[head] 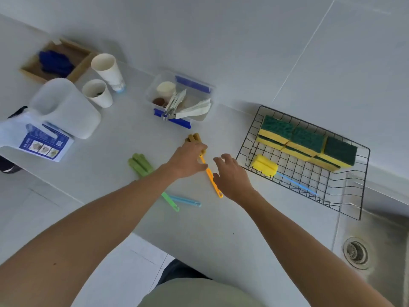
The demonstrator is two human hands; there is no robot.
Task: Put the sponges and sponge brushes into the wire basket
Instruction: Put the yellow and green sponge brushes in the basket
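The black wire basket (247,142) at the right holds several yellow-and-green sponges (307,140) and a yellow sponge brush (264,166) with a blue handle. An orange-handled sponge brush (210,176) with a tan head lies on the counter. My left hand (188,159) covers its neck, fingers curled on the handle. My right hand (232,176) hovers over the handle's lower part, fingers apart, holding nothing. A green sponge brush (139,163) lies to the left, partly under my left forearm. A light blue handle (186,200) pokes out beside it; its head is hidden.
A clear plastic box (152,94) with blue clips holds small items at the back. Two paper cups (106,69), a white jug (64,107), a leaflet and a wooden tray (77,69) with blue cloth stand at the left. A steel sink (376,240) with a drain lies at the right.
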